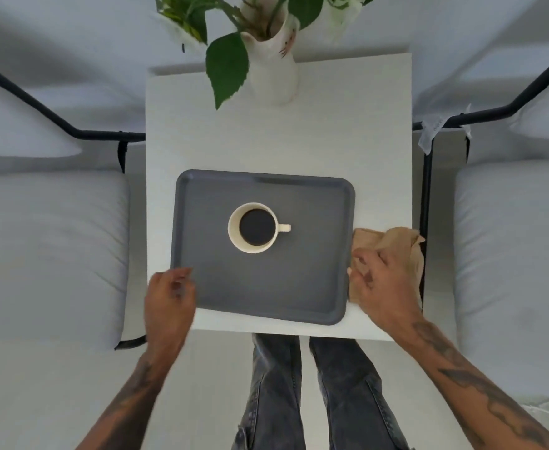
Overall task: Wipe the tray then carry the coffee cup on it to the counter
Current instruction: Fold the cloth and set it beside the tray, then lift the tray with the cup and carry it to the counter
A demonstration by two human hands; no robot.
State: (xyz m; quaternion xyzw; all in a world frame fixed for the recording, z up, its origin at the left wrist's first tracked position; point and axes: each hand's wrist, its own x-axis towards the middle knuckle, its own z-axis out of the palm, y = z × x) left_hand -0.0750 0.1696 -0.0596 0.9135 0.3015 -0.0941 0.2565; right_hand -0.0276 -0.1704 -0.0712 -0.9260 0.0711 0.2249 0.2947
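A dark grey tray [305, 274] lies on the near half of a small white table [299, 141]. On the tray, left of its centre, stands a cream coffee cup [253, 228] full of black coffee, handle pointing right. A crumpled brown cloth [393, 245] lies on the table against the tray's right edge. My right hand [383, 284] rests on the cloth, fingers curled into it. My left hand [169, 300] hovers at the tray's near left corner, fingers apart and holding nothing; it is motion-blurred.
A white vase [273, 69] with green leaves stands at the table's far edge. White cushioned seats with black metal frames flank the table on the left [46, 248] and right [513, 254]. My legs in dark jeans [315, 394] stand at the table's near edge.
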